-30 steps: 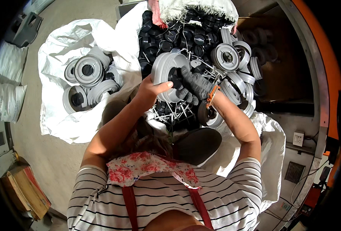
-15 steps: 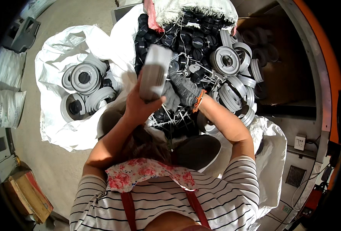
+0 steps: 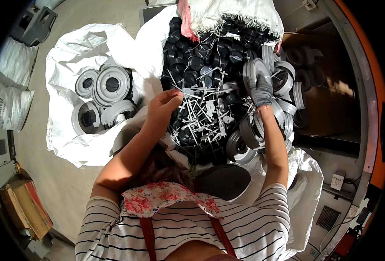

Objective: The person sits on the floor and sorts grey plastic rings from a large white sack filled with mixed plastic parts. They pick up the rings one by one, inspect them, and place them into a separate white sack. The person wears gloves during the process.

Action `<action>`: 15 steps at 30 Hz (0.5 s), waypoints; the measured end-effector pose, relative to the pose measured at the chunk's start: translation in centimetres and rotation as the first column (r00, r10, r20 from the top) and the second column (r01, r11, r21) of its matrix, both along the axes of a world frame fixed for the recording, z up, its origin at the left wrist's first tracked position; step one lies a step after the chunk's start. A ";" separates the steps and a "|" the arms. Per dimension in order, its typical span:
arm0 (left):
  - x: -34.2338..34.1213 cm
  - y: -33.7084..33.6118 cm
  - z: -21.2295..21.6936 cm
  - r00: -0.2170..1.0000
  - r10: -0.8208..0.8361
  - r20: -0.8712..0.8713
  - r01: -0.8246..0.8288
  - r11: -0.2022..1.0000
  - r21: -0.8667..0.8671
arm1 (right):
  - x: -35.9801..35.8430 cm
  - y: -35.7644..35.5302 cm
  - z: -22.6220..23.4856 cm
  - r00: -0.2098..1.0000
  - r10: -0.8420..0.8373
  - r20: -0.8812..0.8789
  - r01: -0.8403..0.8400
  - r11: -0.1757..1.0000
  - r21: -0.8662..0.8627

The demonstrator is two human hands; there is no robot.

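My bare left hand [image 3: 163,108] hovers at the left edge of the dark pile, thumb and fingertips pressed together. Whether a thin white stick is pinched there cannot be made out. My right hand [image 3: 262,92], in a grey glove with an orange cuff, grips a round grey plastic ring [image 3: 252,69] at the right side of the pile. Between the hands lie thin white plastic sprues [image 3: 201,113], scattered over black round caps [image 3: 197,63]. More grey plastic rings [image 3: 241,148] are heaped beside and below my right hand.
An open white sack [image 3: 66,143] on the left holds several grey rings with black centres [image 3: 111,85]. Another white woven sack [image 3: 240,11] lies across the far side of the caps. An open cardboard box [image 3: 331,108] stands right; a socket [image 3: 337,180] sits beyond it.
The grey plastic part that my left hand held up is no longer in it. My right hand has moved right, from the middle of the pile onto a grey ring.
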State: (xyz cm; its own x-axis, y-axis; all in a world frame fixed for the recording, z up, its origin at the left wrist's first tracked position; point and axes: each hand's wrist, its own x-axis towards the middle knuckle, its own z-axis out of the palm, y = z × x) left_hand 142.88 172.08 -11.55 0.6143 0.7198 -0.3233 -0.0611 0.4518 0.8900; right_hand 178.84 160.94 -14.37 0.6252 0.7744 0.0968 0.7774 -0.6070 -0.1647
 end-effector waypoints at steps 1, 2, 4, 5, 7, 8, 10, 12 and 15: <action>0.9 -0.4 0.3 1.000 0.002 0.018 -0.002 1.000 -0.002 | 1.1 -1.6 0.1 0.949 0.279 0.144 -0.291 0.954 0.070; 1.2 -0.9 0.2 1.000 0.025 0.019 -0.025 1.000 0.001 | -2.1 -1.0 2.7 0.768 0.363 -0.527 -0.135 0.897 0.421; 1.1 -1.7 -0.1 0.993 0.114 -0.038 -0.110 0.990 0.089 | -9.0 0.5 7.8 -0.304 0.542 -0.784 0.523 0.783 0.338; 1.8 -2.1 0.2 0.989 0.123 0.083 -0.120 0.992 -0.040 | -9.5 0.4 6.7 -0.392 0.535 -0.748 0.513 0.803 0.305; 1.5 -1.4 2.4 0.970 0.025 0.244 0.069 0.927 -0.369 | -8.6 1.2 0.0 -0.046 0.503 -0.863 0.311 0.828 0.466; 1.0 -1.1 2.8 0.966 0.070 0.250 0.032 0.924 -0.381 | -9.0 3.6 0.1 0.133 0.429 -0.894 0.208 0.870 0.448; -0.1 -0.6 3.3 0.952 0.160 0.262 -0.044 0.916 -0.400 | -10.1 8.6 0.8 0.488 0.269 -0.830 0.017 0.948 0.317; -0.7 -0.1 2.5 0.976 0.117 0.183 -0.046 0.935 -0.351 | -7.1 12.3 -2.6 0.957 0.189 -0.218 -0.140 0.965 0.223; 0.5 0.3 0.7 0.991 0.124 0.059 -0.102 0.953 -0.286 | -1.4 14.9 -8.8 0.988 -0.017 0.156 0.029 0.997 -0.072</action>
State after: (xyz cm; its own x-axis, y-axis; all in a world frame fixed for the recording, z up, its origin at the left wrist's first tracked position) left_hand 143.40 172.37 -10.81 0.5648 0.6722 -0.4787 -0.1880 0.6697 0.7185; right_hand 177.44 175.88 -23.19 0.6250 0.7685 0.1372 0.7756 -0.6312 0.0024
